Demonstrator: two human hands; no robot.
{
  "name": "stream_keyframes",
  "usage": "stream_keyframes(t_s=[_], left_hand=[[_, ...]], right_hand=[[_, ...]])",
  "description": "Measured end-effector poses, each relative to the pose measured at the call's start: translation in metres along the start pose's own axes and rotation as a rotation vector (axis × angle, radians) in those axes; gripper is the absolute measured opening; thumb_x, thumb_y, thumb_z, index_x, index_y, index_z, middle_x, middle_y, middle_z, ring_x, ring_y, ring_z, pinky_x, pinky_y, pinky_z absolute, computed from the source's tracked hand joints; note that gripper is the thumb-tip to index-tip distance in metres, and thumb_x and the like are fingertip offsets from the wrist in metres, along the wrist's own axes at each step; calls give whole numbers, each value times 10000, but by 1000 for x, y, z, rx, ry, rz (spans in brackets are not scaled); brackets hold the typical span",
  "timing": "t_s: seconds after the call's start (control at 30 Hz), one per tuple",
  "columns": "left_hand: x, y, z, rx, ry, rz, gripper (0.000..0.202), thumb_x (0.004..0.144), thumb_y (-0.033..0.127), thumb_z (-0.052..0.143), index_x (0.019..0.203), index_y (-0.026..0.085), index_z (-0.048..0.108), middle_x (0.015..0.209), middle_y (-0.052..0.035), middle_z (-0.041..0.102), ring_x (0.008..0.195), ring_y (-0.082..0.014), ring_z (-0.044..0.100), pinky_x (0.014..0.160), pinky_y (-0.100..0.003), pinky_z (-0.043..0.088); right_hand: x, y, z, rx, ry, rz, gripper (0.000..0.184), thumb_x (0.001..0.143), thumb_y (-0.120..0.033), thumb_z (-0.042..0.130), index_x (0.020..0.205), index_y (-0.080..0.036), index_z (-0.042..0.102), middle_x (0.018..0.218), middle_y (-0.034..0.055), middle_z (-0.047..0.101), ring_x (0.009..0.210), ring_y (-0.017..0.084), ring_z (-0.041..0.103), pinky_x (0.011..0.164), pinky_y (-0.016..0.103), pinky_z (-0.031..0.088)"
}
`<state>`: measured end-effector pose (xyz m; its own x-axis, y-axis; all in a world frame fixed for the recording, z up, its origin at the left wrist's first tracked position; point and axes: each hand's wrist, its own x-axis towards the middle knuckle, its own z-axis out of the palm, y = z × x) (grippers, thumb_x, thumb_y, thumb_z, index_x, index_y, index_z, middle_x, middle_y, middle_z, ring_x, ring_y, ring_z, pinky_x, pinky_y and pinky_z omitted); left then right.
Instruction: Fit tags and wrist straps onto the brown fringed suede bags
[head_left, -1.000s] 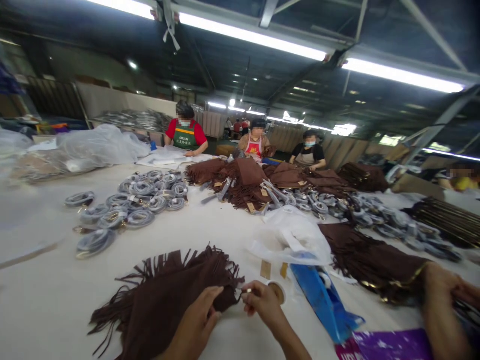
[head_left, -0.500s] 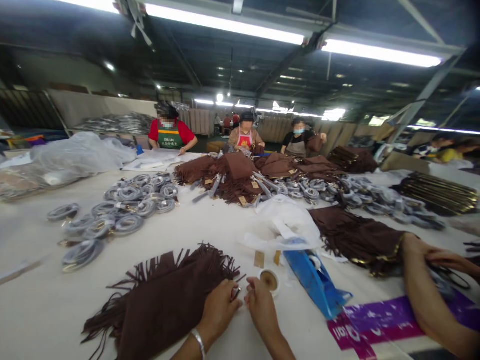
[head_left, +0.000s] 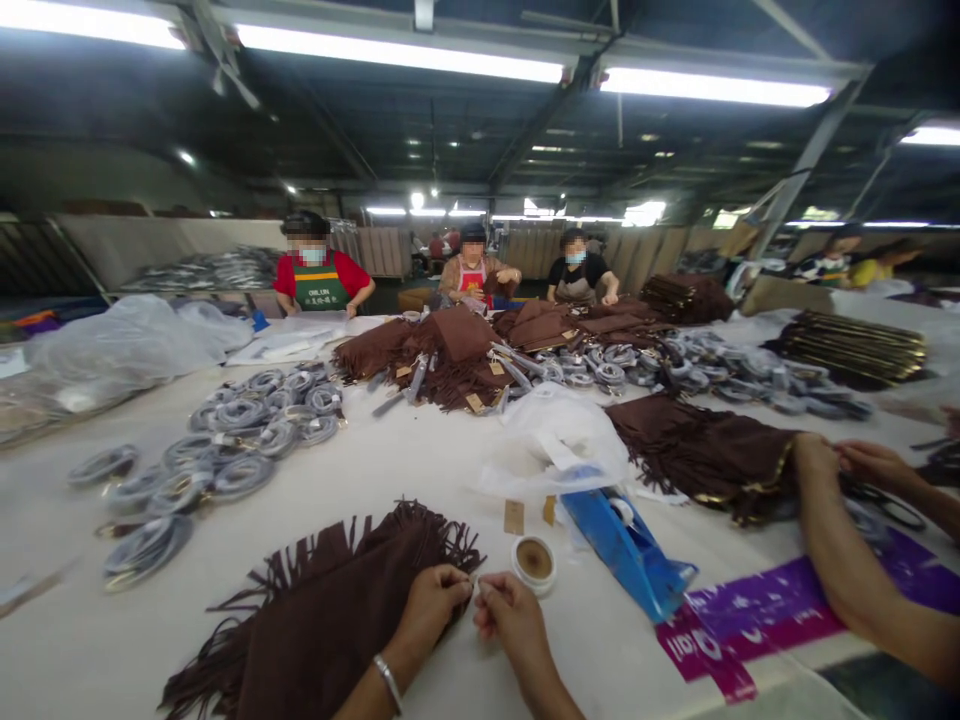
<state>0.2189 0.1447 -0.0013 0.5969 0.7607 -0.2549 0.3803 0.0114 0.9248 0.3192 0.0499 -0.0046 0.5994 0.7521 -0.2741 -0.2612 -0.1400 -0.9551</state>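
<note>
My left hand (head_left: 431,601) rests on the right corner of a brown fringed suede bag (head_left: 322,610) lying flat on the white table, its fingers pinched on the corner. My right hand (head_left: 506,617) is just beside it, fingertips pinched against the left hand's on something too small to make out. A small round white cup (head_left: 534,562) with brown contents stands just beyond my right hand.
A blue plastic bag (head_left: 622,545) and white plastic bag (head_left: 559,440) lie to the right. Coiled grey straps (head_left: 225,440) lie left. More brown bags (head_left: 697,450) and a co-worker's arms (head_left: 847,540) are at right. Three people (head_left: 469,270) work across the table.
The camera has tilted so my hands sit lower and more central. My hands have drawn together at the bag's corner. The co-worker's arm at right has shifted leftward in view.
</note>
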Motion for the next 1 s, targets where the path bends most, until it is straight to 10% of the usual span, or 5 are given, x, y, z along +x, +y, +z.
stream_keyframes(t_s=[0.6, 1.0], left_hand=[[-4, -12, 5, -137, 89, 66, 198, 661, 320, 617, 581, 158, 537, 527, 32, 494, 508, -108, 391, 492, -218, 288], [5, -6, -4, -216, -47, -63, 285, 630, 441, 603, 577, 183, 495, 378, 74, 364, 312, -68, 252, 339, -209, 150]], right_hand=[[-2, -3, 7, -297, 3, -138, 258, 843, -398, 492, 716, -184, 558, 471, -12, 591, 364, 118, 487, 399, 210, 351], [3, -5, 5, -345, 14, -167, 234, 850, -378, 455, 706, -202, 506, 488, -23, 567, 421, 130, 518, 444, 212, 379]])
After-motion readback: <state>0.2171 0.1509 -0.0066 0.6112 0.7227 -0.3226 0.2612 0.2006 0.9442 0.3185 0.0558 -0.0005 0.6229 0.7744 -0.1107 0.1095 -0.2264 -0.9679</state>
